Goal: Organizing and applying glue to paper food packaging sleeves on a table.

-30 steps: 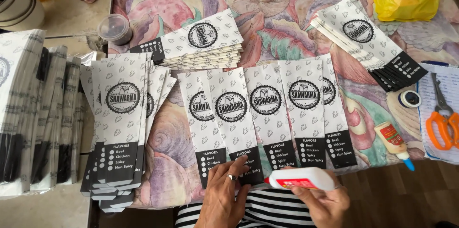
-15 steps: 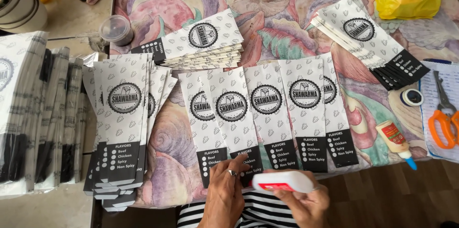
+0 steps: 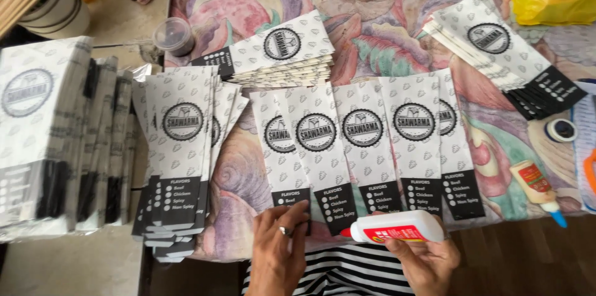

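Glue bottle (image 3: 397,227) — gripped sideways in right hand (image 3: 422,262) — left hand (image 3: 279,249) presses flat on paper sleeves (image 3: 292,200).

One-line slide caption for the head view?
Right hand holds glue bottle sideways; left hand presses overlapped paper sleeves.

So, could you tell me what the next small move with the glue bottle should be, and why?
Probably bring the glue bottle nozzle onto the black end of the leftmost paper sleeve: the left hand pins that end, and the right hand holds the bottle sideways just beside it.
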